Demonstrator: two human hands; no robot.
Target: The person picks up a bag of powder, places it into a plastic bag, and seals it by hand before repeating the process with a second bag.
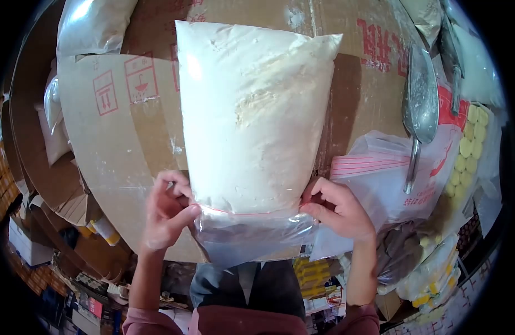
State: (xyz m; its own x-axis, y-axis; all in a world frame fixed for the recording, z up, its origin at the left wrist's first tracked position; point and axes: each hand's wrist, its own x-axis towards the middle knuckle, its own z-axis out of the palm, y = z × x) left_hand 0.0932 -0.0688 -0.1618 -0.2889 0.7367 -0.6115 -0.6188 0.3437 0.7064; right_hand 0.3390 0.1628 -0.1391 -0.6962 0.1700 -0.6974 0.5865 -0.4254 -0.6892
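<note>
A clear zip-seal bag (257, 117) packed with off-white powder lies flat on a cardboard surface, its mouth toward me. A thin red seal line (252, 214) crosses the bag just below the powder, and the loose clear flap hangs past it. At the left end of that line, my left hand (171, 209) pinches the bag's edge between thumb and fingers. My right hand (338, 207) grips the opposite end of the seal line the same way, thumb toward the bag.
A metal scoop (420, 103) dusted with powder lies at right, over flat plastic bags (391, 178) with red stripes. Another filled bag (95, 25) sits at the upper left. Rows of pale yellow round pieces (468, 148) are at far right. Open cardboard boxes (34, 111) stand at left.
</note>
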